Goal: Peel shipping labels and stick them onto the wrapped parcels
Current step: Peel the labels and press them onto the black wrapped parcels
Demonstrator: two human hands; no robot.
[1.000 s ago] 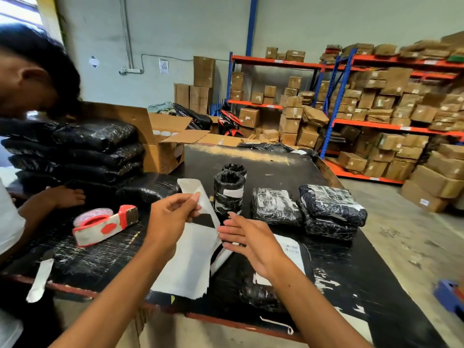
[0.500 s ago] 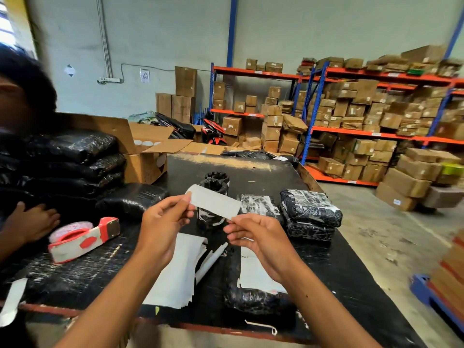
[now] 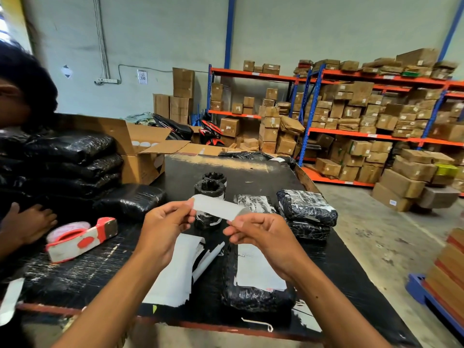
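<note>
Honestly, both hands, left hand (image 3: 164, 222) and right hand (image 3: 258, 233), pinch the shipping label (image 3: 218, 206) ends; slack could fold it onto itself.

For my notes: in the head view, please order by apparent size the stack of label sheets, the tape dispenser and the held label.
1. stack of label sheets
2. tape dispenser
3. label, held by both hands, though nearness enlarges it.

Both forearms are bare to the frame edge; no sleeves, seemingly nothing on the wrists.
</note>
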